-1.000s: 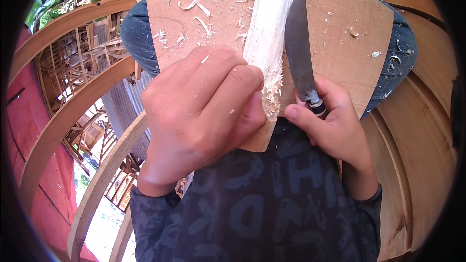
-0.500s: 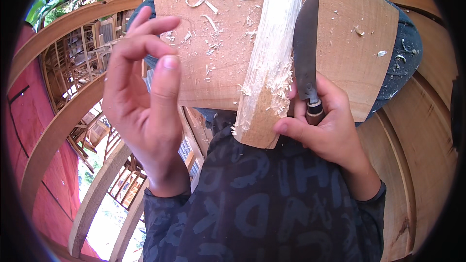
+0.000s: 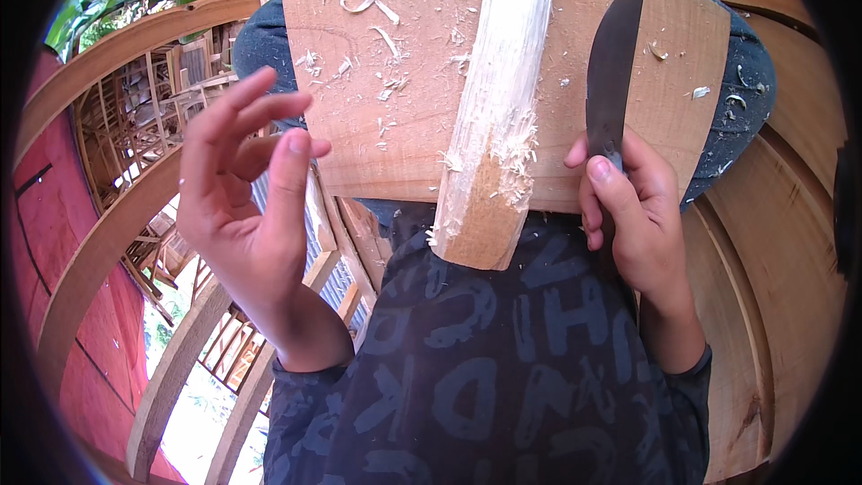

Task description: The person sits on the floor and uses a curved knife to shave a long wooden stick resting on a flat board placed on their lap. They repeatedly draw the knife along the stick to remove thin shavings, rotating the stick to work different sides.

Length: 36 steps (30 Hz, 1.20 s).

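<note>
A knife [image 3: 616,67] with a broad dark blade points up and away in my right hand [image 3: 639,207], whose fingers wrap its handle. The hand is just right of a pale wooden stick [image 3: 505,81] and apart from it. The stick lies lengthwise over a wide board [image 3: 377,126] across my lap, its near end by my shirt. Rough curled fibres stand on the stick's right side near that end. To the left, my left hand [image 3: 251,189] is raised in the air with fingers loosely curled and apart, holding nothing.
Wood shavings [image 3: 370,7] are scattered over the board. My knees in blue trousers [image 3: 754,81] show at both its sides. Curved wooden rails [image 3: 108,224] and a red panel [image 3: 63,287] stand at left. Wooden planks [image 3: 763,242] lie at right.
My right hand has moved right, off the stick, taking the knife with it; its fingers now close further round the handle. My left hand has shifted slightly left and nearer.
</note>
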Motion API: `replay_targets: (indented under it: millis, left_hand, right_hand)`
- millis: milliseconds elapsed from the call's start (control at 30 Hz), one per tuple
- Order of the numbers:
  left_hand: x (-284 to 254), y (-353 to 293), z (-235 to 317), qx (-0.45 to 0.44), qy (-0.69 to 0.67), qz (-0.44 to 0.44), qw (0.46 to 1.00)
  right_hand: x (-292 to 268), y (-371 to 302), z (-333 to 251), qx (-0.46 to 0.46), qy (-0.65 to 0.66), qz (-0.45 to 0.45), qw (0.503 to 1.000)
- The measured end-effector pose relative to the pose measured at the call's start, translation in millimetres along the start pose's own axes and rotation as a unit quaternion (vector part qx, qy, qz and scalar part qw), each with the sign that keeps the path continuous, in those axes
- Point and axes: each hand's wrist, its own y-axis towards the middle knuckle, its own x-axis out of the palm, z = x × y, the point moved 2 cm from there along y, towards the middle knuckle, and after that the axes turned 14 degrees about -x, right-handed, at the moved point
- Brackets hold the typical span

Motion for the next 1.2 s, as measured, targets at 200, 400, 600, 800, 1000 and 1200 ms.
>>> replay_targets:
  millis: [200,400,600,800,1000,1200]
  left_hand:
    - [4,-32,-17,-0.246,-0.104,-0.264,0.927]
    - [15,-43,-33,-0.293,-0.207,-0.372,0.856]
    - [40,-54,-26,-0.322,-0.251,-0.374,0.833]
    - [28,-53,-22,-0.172,-0.12,-0.217,0.953]
    - [6,-45,-15,-0.028,0.046,-0.037,0.998]
    - [11,-43,-39,0.046,-0.009,0.015,0.999]
  right_hand:
    - [-3,-6,4,-0.035,-0.061,0.01,0.997]
    - [2,-8,3,-0.062,-0.094,0.02,0.993]
    - [-3,-11,2,-0.062,-0.12,0.023,0.991]
    - [-5,-7,2,-0.127,-0.204,0.071,0.968]
    - [-14,3,-12,-0.176,-0.292,0.114,0.933]
    - [9,9,-20,-0.176,-0.288,0.078,0.938]
